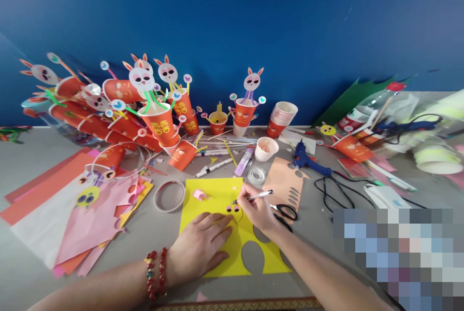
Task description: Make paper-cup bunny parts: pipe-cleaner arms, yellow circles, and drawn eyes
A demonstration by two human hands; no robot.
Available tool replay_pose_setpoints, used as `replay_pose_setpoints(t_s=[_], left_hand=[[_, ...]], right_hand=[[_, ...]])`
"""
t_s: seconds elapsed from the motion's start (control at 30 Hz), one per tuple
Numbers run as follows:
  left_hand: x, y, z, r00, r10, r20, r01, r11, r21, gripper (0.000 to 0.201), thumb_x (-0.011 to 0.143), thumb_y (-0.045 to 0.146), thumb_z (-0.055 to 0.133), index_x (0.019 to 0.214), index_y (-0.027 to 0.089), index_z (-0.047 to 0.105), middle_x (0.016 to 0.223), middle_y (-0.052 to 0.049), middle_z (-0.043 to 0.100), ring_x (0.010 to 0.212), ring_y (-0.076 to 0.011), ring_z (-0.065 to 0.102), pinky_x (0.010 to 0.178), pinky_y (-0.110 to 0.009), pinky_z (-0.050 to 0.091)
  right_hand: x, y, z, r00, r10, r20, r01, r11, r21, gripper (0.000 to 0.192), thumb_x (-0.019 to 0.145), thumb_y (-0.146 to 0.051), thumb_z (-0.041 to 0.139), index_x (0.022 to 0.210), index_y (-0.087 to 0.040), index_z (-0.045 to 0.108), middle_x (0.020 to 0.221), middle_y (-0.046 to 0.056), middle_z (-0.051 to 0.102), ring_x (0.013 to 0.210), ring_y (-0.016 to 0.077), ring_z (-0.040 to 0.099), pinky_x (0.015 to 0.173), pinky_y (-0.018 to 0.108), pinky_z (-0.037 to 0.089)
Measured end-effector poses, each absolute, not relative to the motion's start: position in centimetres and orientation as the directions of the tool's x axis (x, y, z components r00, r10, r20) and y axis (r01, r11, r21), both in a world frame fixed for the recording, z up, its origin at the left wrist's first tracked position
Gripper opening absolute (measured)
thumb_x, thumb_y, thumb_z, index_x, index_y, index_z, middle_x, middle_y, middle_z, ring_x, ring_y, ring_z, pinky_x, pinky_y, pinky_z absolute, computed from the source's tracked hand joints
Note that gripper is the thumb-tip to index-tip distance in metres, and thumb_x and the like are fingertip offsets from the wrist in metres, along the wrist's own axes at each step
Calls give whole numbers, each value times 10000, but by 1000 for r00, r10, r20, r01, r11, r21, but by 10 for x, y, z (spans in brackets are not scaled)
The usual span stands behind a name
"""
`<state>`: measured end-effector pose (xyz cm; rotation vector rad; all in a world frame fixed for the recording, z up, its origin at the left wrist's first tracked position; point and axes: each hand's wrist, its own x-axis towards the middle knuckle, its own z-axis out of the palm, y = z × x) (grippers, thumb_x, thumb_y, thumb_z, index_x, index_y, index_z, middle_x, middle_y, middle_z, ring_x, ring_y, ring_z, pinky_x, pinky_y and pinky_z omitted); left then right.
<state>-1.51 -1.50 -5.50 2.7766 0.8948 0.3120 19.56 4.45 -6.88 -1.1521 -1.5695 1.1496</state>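
Observation:
A yellow paper sheet [213, 195] with round holes cut from it lies flat in front of me. My left hand [203, 243] presses on the sheet, fingers stretched out, with red beads round the wrist. My right hand [259, 204] is closed round a white pen [261, 195], its tip close to a small face with two pink-and-black eyes [232, 209] on the sheet. A small piece of pink paper [200, 195] rests on the sheet, up and left of the face. Black-handled scissors [286, 212] lie right of my right hand, partly hidden.
Red paper cups [159, 125] with rabbit figures crowd the back left. A blue glue gun [308, 160] with a black cable lies right, beside peach paper [277, 180]. A tape roll [170, 197], coloured sheets [83, 224], markers and a bottle [369, 108] surround the sheet.

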Motion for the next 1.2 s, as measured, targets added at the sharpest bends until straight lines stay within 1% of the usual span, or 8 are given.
replay_pose_setpoints(t_s=[0.2, 0.4, 0.67, 0.8, 0.9, 1.0, 1.1, 1.2], left_hand=[[-15, -15, -54, 792, 600, 110, 557, -785, 270, 417, 968, 369, 530, 1344, 190, 509, 1434, -79, 554, 1264, -266, 521, 1037, -432, 450], [-14, -15, -54, 793, 599, 112, 558, -788, 260, 414, 965, 364, 542, 1337, 186, 511, 1432, -80, 554, 1263, -264, 519, 1037, -433, 447], [-14, -15, -53, 799, 591, 111, 558, -797, 230, 393, 974, 361, 523, 1322, 177, 524, 1442, -79, 547, 1255, -271, 524, 1023, -433, 451], [-14, -15, -54, 793, 597, 122, 559, -793, 243, 407, 963, 358, 546, 1328, 181, 524, 1431, -85, 557, 1251, -267, 531, 1024, -436, 456], [-14, -15, -55, 791, 600, 120, 562, -789, 246, 408, 950, 353, 568, 1318, 181, 534, 1427, -85, 562, 1247, -270, 538, 1016, -438, 464], [-14, -15, -56, 785, 607, 123, 569, -785, 246, 407, 946, 356, 573, 1314, 184, 542, 1420, -92, 567, 1242, -273, 545, 1013, -442, 464], [-14, -14, -56, 789, 602, 124, 561, -788, 255, 410, 952, 363, 560, 1321, 183, 535, 1413, -103, 571, 1247, -270, 543, 1017, -437, 462], [-14, -14, -55, 798, 589, 129, 544, -795, 268, 406, 960, 356, 542, 1324, 176, 528, 1404, -111, 576, 1252, -270, 538, 1023, -434, 458]], right_hand=[[194, 44, -68, -233, 968, 94, 170, 136, -976, 199, 784, -200, 522, 639, -229, 389, 548, -69, 390, 483, 103, 412, 475, 207, 350], [194, 44, -69, -228, 968, 102, 188, 146, -971, 190, 785, -189, 525, 647, -226, 400, 554, -67, 407, 490, 106, 434, 479, 209, 341], [199, 42, -67, -132, 983, 130, 149, 149, -978, 204, 797, -204, 514, 628, -223, 403, 543, -74, 348, 465, 90, 313, 451, 219, 236], [201, 41, -62, -119, 990, 80, 141, 97, -985, 203, 780, -208, 536, 626, -223, 405, 519, -76, 363, 456, 91, 319, 446, 218, 238], [199, 42, -57, -139, 990, 8, 136, 27, -990, 176, 790, -215, 525, 646, -224, 424, 502, -73, 409, 454, 96, 364, 457, 217, 278], [199, 43, -55, -206, 978, -27, 148, 4, -989, 162, 799, -215, 516, 655, -219, 444, 512, -64, 449, 473, 101, 411, 483, 221, 318], [204, 46, -59, -267, 964, 2, 160, 47, -986, 170, 780, -206, 537, 640, -216, 441, 522, -63, 449, 475, 96, 389, 472, 219, 297], [212, 49, -67, -271, 962, 29, 153, 73, -985, 156, 769, -193, 537, 645, -217, 446, 520, -65, 439, 467, 94, 365, 453, 220, 262]])
